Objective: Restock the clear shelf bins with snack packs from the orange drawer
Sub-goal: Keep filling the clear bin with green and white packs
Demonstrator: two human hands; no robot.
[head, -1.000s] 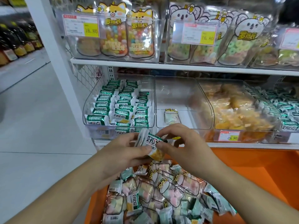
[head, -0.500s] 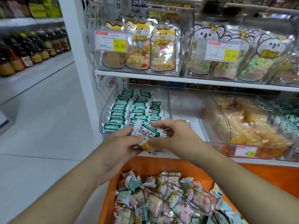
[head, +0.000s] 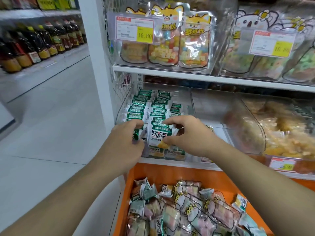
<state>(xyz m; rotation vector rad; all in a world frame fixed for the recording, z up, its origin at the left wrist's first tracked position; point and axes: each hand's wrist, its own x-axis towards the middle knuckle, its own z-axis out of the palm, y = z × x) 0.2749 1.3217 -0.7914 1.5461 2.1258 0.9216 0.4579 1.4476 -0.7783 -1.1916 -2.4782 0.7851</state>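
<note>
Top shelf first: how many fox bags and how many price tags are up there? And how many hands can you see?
Fox bags: 3
Price tags: 2
Hands: 2, the left hand and the right hand, both gripping a snack pack
Total: 7

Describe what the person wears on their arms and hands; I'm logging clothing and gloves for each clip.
Nothing shows on either one. The left hand and right hand are bare, with no gloves, and no rings can be made out. Both forearms are uncovered right to the frame's edge: no sleeves, watch or wristband in view. Whatever is worn above that is out of shot.
</note>
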